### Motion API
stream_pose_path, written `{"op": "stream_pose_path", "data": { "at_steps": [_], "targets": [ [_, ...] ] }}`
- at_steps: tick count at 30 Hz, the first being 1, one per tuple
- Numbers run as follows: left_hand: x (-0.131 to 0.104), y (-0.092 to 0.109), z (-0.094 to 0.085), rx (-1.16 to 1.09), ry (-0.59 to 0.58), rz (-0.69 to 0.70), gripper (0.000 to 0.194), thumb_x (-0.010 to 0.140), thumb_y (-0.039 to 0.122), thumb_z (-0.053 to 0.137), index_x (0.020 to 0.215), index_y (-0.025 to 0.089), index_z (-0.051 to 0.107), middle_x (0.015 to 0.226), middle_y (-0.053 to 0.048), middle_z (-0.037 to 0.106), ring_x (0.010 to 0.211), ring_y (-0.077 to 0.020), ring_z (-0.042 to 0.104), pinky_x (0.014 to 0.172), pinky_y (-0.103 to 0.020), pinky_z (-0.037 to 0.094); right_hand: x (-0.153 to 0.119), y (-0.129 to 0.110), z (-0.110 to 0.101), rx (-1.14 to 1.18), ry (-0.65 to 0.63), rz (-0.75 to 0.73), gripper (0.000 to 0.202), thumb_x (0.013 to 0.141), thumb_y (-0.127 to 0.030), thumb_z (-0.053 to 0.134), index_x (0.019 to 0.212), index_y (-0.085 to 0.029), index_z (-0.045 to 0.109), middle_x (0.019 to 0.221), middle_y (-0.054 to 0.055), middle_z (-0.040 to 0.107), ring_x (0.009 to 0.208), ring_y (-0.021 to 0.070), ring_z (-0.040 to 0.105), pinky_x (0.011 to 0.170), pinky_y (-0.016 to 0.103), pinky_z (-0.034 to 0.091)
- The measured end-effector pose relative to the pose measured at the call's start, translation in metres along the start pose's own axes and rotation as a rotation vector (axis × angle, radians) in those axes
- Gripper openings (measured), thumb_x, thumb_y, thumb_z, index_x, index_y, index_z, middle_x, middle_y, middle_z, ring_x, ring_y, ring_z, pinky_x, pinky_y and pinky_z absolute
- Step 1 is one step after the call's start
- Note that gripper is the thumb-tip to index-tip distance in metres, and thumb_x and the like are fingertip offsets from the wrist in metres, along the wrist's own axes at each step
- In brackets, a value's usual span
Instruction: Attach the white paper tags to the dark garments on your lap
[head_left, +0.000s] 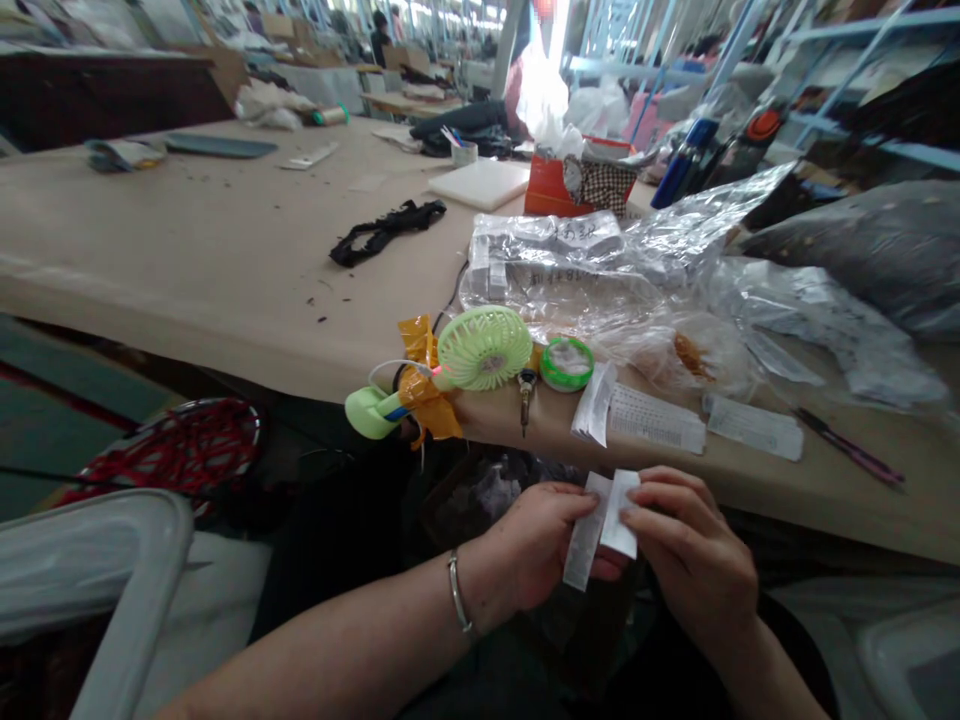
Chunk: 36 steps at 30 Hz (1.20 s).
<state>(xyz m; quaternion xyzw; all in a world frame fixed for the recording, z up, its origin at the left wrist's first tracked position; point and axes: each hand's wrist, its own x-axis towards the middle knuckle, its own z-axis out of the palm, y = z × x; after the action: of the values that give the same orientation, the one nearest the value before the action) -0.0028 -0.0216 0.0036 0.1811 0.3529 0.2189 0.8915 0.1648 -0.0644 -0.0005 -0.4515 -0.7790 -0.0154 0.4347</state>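
My left hand (529, 545) pinches a narrow whitish label strip (583, 545) between thumb and fingers, just off the table's front edge. Close beside it on the right, my right hand (690, 550) holds a white label (621, 512) by its right side. The two labels are side by side, nearly touching. On the table edge above the hands lie a folded white label stack (594, 405), a fanned row of printed labels (656, 418) and another label stack (756, 428).
A green fan (486, 348) is taped to the table edge (300, 375). Near it are a green tape roll (567, 363) and a small metal-tipped tool (526, 400). Scissors (851, 447) lie at right. Clear plastic bags (570, 270) and a black strap (386, 230) lie farther back.
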Motion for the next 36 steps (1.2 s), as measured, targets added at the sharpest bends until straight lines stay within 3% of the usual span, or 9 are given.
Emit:
{"op": "stream_pose_path", "data": {
  "at_steps": [4, 11, 15, 18, 20, 24, 28, 32, 36],
  "targets": [
    [-0.002, -0.002, 0.002, -0.083, -0.042, 0.036, 0.009, 0.069, 0.017, 0.063, 0.07, 0.008, 0.063, 0.059, -0.003, 0.057, 0.047, -0.0102, 0.054, 0.047, -0.022, 0.041, -0.006, -0.019, 0.008, 0.066, -0.109, -0.065, 0.017, 0.084, -0.009, 0.059, 0.083, -0.022, 0.069, 0.083, 0.004, 0.067, 0.096, 0.0197, 0.059, 0.08, 0.036, 0.053],
    [-0.006, -0.003, 0.006, -0.059, -0.019, -0.001, 0.011, 0.063, 0.013, 0.069, 0.07, 0.008, 0.063, 0.058, 0.0, 0.056, 0.047, -0.0083, 0.052, 0.048, -0.02, 0.038, -0.013, -0.021, 0.013, 0.038, -0.128, -0.089, 0.016, 0.086, -0.01, 0.059, 0.079, -0.021, 0.068, 0.082, 0.004, 0.067, 0.1, 0.0205, 0.058, 0.083, 0.035, 0.054],
    [-0.004, -0.004, 0.005, -0.041, 0.04, 0.004, 0.012, 0.071, 0.017, 0.069, 0.076, 0.009, 0.063, 0.059, -0.001, 0.058, 0.047, -0.0082, 0.054, 0.05, -0.02, 0.04, -0.017, -0.01, 0.004, 0.018, -0.154, -0.049, 0.022, 0.086, -0.011, 0.06, 0.103, -0.022, 0.066, 0.094, 0.005, 0.068, 0.106, 0.0224, 0.058, 0.087, 0.039, 0.054],
    [-0.005, -0.003, 0.003, 0.034, 0.049, -0.049, 0.017, 0.083, 0.025, 0.06, 0.086, 0.009, 0.062, 0.07, -0.009, 0.066, 0.057, -0.0142, 0.063, 0.058, -0.026, 0.049, -0.014, 0.018, -0.012, -0.219, -0.06, 0.091, 0.033, 0.09, -0.022, 0.055, 0.123, -0.02, 0.057, 0.108, 0.01, 0.066, 0.11, 0.0263, 0.057, 0.091, 0.047, 0.052],
    [-0.005, -0.003, 0.002, 0.077, 0.073, -0.051, 0.019, 0.085, 0.026, 0.057, 0.088, 0.008, 0.061, 0.072, -0.01, 0.067, 0.059, -0.0156, 0.065, 0.06, -0.027, 0.05, -0.011, 0.04, -0.024, -0.472, -0.014, 0.201, 0.042, 0.093, -0.037, 0.05, 0.129, -0.015, 0.052, 0.115, 0.016, 0.062, 0.113, 0.0307, 0.054, 0.092, 0.052, 0.048],
    [-0.004, -0.008, -0.003, 0.112, 0.091, -0.043, 0.02, 0.084, 0.027, 0.06, 0.09, 0.008, 0.06, 0.072, -0.01, 0.067, 0.06, -0.016, 0.065, 0.059, -0.026, 0.049, -0.012, 0.068, -0.037, -0.839, -0.121, 0.286, 0.069, 0.089, -0.06, 0.043, 0.133, -0.007, 0.047, 0.128, 0.024, 0.055, 0.117, 0.0392, 0.048, 0.089, 0.057, 0.045],
    [-0.004, -0.012, -0.007, 0.114, 0.102, -0.053, 0.021, 0.084, 0.028, 0.06, 0.091, 0.008, 0.059, 0.07, -0.009, 0.067, 0.059, -0.016, 0.065, 0.058, -0.025, 0.049, -0.024, 0.072, -0.044, -0.851, -0.164, 0.264, 0.05, 0.092, -0.05, 0.046, 0.125, -0.013, 0.055, 0.123, 0.017, 0.062, 0.112, 0.0335, 0.054, 0.089, 0.049, 0.044],
    [-0.005, -0.013, -0.008, 0.12, 0.118, -0.051, 0.019, 0.086, 0.026, 0.058, 0.09, 0.007, 0.059, 0.069, -0.008, 0.066, 0.058, -0.0155, 0.064, 0.057, -0.025, 0.049, -0.032, 0.074, -0.054, -0.651, -0.048, 0.233, 0.022, 0.093, -0.033, 0.051, 0.099, -0.018, 0.065, 0.101, 0.009, 0.069, 0.098, 0.0242, 0.062, 0.088, 0.041, 0.046],
    [-0.005, -0.012, -0.009, 0.115, 0.13, -0.049, 0.018, 0.087, 0.025, 0.055, 0.09, 0.008, 0.059, 0.068, -0.008, 0.066, 0.057, -0.0159, 0.064, 0.056, -0.026, 0.049, -0.035, 0.081, -0.06, -0.514, 0.065, 0.265, 0.013, 0.09, -0.028, 0.056, 0.086, -0.02, 0.065, 0.091, 0.005, 0.07, 0.09, 0.0206, 0.065, 0.084, 0.036, 0.049]
  ]
}}
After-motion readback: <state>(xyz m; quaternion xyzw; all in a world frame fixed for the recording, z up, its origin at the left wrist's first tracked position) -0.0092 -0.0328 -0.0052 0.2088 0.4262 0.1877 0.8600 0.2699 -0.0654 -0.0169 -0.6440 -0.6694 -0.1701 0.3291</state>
